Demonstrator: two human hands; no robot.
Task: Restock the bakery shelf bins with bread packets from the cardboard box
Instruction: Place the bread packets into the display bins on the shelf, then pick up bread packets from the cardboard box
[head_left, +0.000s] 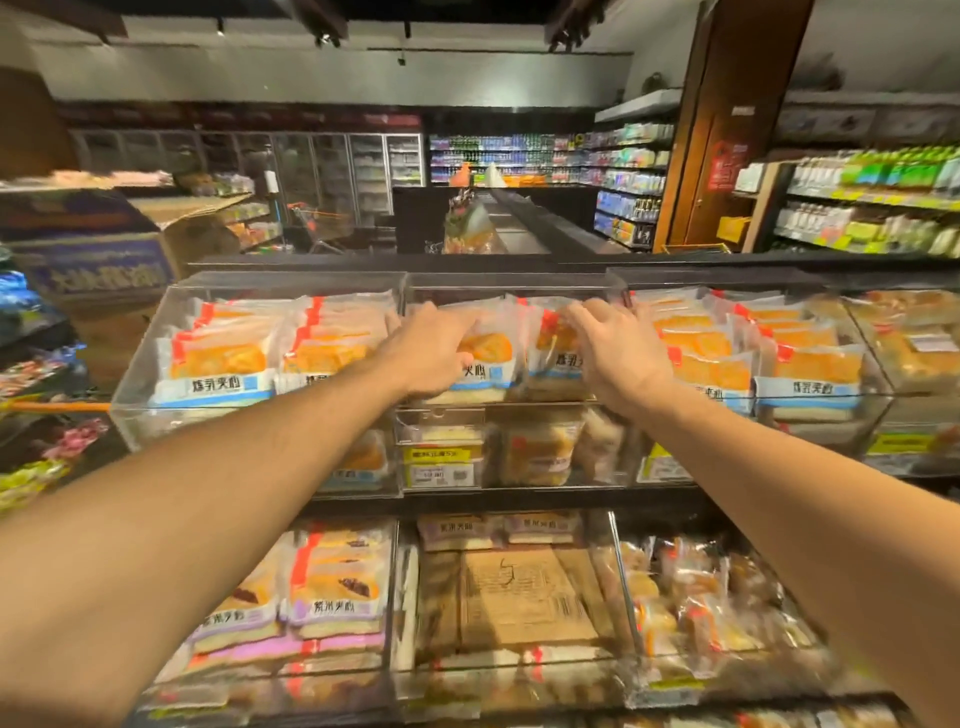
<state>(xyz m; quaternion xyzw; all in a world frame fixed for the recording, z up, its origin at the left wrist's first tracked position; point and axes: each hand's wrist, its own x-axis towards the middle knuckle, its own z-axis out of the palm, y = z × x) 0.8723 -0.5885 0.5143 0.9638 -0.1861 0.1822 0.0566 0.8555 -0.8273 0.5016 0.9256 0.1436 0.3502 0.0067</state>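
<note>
Two hands reach into the middle bin (506, 283) of the top shelf row, a clear box with packets standing in it. The left hand (428, 358) lies on a packet (485, 358) at the bin's left side, fingers stretched forward over its top, released rather than clenched. The right hand (613, 345) is at the bin's right side, its fingers curled round the upper edge of a second packet (553, 345), grasping it. Both packets stand upright, faces toward the camera, long axis running top to bottom, the orange-red strip up and the blue label down.

Open room in the middle bin is slight: packets fill it from the front wall back, and only a dark gap under the black rail behind it shows. The left bin (150, 332) and right bin (878, 374) beside it are packed full to their front walls.

Below the middle bin, a lower bin (618, 571) shows bare brown card on its floor, with a few packets along its back and front.

The box (104, 260) sits well to the left of the middle bin, flaps up; its inside is out of sight. Motion blur smears the print on the packets, and both wrists hide the middle bin's front edge.
</note>
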